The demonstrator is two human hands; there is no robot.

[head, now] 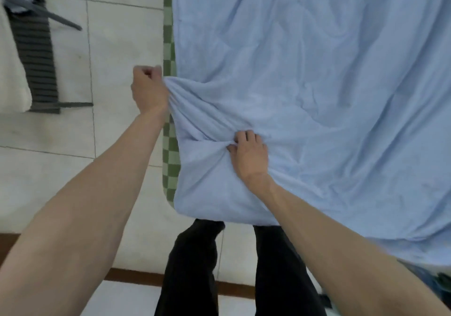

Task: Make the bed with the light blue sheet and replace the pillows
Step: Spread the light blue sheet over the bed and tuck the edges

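Observation:
The light blue sheet (305,83) lies wrinkled over the bed and fills the right part of the view. Its left edge leaves a strip of green checkered mattress cover (169,47) showing. My left hand (148,88) grips a bunched part of the sheet's left edge, out over the side of the bed. My right hand (249,154) lies on top of the sheet near the bed's near corner, its fingers curled into a gathered fold. Creases run between the two hands. No pillow is in view.
White floor tiles (117,34) lie left of the bed. A dark grey slatted chair (36,51) with white cloth on it stands at the far left. My legs in black trousers (195,267) stand at the bed's near corner. A brown strip (136,275) crosses the floor.

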